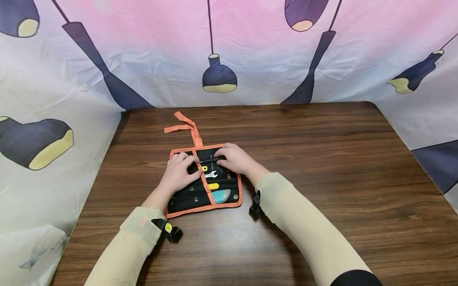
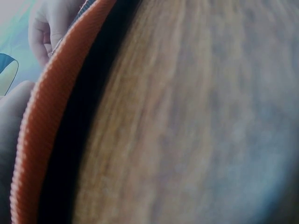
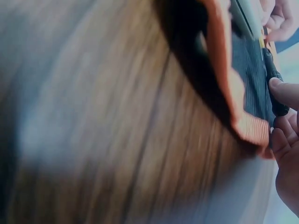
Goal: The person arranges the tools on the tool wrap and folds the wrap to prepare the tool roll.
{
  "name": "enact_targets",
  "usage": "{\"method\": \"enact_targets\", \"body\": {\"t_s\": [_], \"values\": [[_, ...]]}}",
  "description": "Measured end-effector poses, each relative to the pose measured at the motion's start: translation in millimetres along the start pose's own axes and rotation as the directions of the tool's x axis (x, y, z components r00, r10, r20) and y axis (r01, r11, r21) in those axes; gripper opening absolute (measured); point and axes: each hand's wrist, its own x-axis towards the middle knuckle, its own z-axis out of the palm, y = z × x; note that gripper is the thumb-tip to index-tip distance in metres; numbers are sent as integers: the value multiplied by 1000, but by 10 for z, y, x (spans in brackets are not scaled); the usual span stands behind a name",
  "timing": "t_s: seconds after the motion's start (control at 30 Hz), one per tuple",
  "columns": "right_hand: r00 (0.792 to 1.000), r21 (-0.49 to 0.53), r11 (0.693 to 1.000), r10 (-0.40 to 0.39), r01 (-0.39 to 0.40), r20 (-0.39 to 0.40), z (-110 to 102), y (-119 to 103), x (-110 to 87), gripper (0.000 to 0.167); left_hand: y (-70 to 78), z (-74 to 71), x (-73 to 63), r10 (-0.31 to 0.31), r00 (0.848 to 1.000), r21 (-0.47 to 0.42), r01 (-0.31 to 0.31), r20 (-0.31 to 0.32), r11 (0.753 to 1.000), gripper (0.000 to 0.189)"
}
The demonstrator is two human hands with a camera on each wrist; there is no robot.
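Observation:
A black tool roll with orange edging [image 1: 191, 204] lies unrolled on the table, its pockets printed with numbers. My left hand [image 1: 180, 172] lies over its left half, thumb and forefinger at the orange pocket strip, gripping the cloth there. Between the thumb and fingers of my right hand [image 1: 237, 159] is a slim black-handled screwdriver [image 3: 274, 77], its front end running toward the pocket; its tip is hidden. Below it in the pockets sit an open-end wrench [image 1: 212, 174], a yellow-handled tool [image 1: 213, 186] and a teal-and-grey utility knife [image 1: 222, 196].
Orange tie straps [image 1: 195, 133] extend from the roll's far edge across the brown wooden table [image 1: 322, 159]. A printed cloth [image 1: 257, 59] with lamp drawings hangs behind and at the sides. Each wrist wears a black camera strap.

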Motion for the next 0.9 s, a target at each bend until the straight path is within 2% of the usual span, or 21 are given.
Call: {"method": "enact_targets", "body": {"t_s": [0.33,0.73,0.9], "values": [[1000,-7,1000,-17,17,10,51,-74,40,28,2,12,-2,26,999,-12,-27,-29,1000,30],[1000,-4,1000,17,-17,15,111,-156,128,31,0,-7,9,28,999,5,-28,-25,1000,31],[999,43,998,42,-42,9,137,-158,140,32,-1,3,2,24,1000,5,-24,-19,1000,32]]}}
